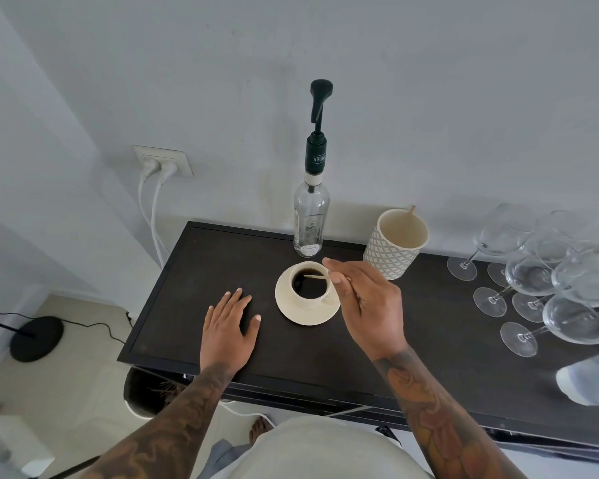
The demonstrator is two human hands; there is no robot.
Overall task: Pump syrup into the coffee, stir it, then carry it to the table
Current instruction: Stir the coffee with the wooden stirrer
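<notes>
Stirring is judged to be the step in hand. The right hand (367,299) pinches a thin wooden stir stick (317,277) between thumb and forefinger, with the stick's far end resting in the dark coffee. The left hand (230,326) lies flat on the bench (194,257), fingers straight and spread, holding nothing, just left of the saucer.

The cup (310,283) sits on a cream saucer (306,312) near the back of the dark bench. The syrup bottle (310,219), clear glass with a dark pump head, stands directly behind the cup against the wall. A patterned holder (393,245) with one more stick in it stands to the right of the bottle. A group of wine glasses (533,281) occupies the right end of the bench.

Handling notes, as judgement:
- The cup appears to be ceramic: rigid, breakable, and smooth to the touch.
- The coffee stands fairly close to the rim, so any tilt or jolt could spill it.
- The cup rests loose on the saucer and may slide if the saucer is tipped.
- The best hold for carrying is the saucer rim, taken level, with the second hand steadying the cup; the cup's handle shows near the right hand, partly covered.
- The stick is light and thin, so a fingertip pinch suffices.
- The carry path should stay clear of the wine glasses.
</notes>
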